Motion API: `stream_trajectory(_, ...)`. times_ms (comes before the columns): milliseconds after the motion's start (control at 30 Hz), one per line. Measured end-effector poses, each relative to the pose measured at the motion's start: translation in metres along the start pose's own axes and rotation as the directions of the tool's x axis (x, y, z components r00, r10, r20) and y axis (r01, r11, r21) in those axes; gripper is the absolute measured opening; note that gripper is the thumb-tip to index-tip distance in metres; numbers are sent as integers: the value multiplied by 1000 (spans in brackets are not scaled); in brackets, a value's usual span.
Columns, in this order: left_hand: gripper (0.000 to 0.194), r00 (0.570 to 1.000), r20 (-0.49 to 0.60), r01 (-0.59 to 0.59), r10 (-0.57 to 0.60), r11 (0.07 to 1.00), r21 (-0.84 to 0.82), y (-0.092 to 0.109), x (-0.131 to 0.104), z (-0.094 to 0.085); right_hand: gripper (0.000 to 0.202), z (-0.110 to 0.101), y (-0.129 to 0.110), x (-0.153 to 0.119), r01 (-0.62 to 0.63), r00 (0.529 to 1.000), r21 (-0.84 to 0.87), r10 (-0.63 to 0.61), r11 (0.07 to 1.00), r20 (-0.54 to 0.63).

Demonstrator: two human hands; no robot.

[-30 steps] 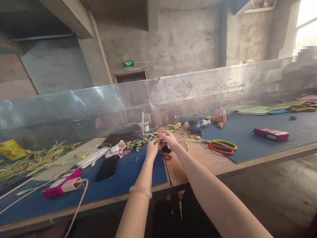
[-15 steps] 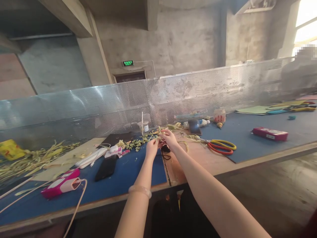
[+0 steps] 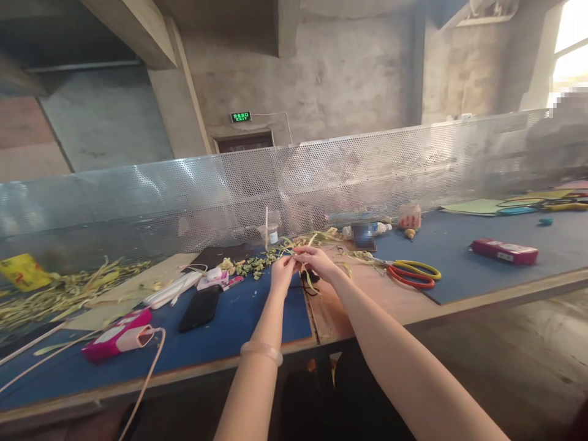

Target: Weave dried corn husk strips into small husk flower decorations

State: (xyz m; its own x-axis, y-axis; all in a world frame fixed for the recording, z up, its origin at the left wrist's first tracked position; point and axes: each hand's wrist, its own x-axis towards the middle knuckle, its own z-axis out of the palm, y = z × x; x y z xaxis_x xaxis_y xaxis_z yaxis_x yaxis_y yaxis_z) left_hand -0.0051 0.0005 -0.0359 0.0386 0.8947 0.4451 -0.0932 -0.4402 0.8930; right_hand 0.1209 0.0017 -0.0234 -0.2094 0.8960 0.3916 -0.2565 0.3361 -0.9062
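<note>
My left hand [image 3: 283,273] and my right hand [image 3: 318,263] meet above the table, fingers pinched together. Between them are pale green strips of dried leaf; one strip [image 3: 312,282] hangs below my right hand. My fingers cover most of what they grip. A black cord [image 3: 310,291] lies beneath the hands. Just left of them is a heap of small knotted green pieces [image 3: 255,266]. Loose leaf strips [image 3: 328,234] lie behind the hands. To the right rests a pair of scissors [image 3: 413,274] with red and yellow handles.
A black phone [image 3: 199,309], a pink device [image 3: 117,335] with a cable and a long straw pile [image 3: 92,285] are on the left. A cup with a straw [image 3: 270,234] stands by the perforated metal screen [image 3: 220,190]. Another pink box [image 3: 504,251] lies right.
My right hand has turned flatter and its fingers have closed in against my left hand. A leaf strip now hangs below it. The view has shifted slightly.
</note>
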Motion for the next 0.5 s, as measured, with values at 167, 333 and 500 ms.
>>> stream_trajectory(167,20,1000,7,17,-17,1000,-24,4,-2,0,42,-4,-4,-5,-9,996,-9,9,1000,87)
stream_trajectory(333,20,1000,7,29,-29,999,-22,3,0,1,35,-9,-2,-7,3,996,23,-5,1000,89)
stream_trajectory(500,19,999,7,34,-34,999,-7,1,2,0,29,-12,1,-6,11,998,39,-13,999,56)
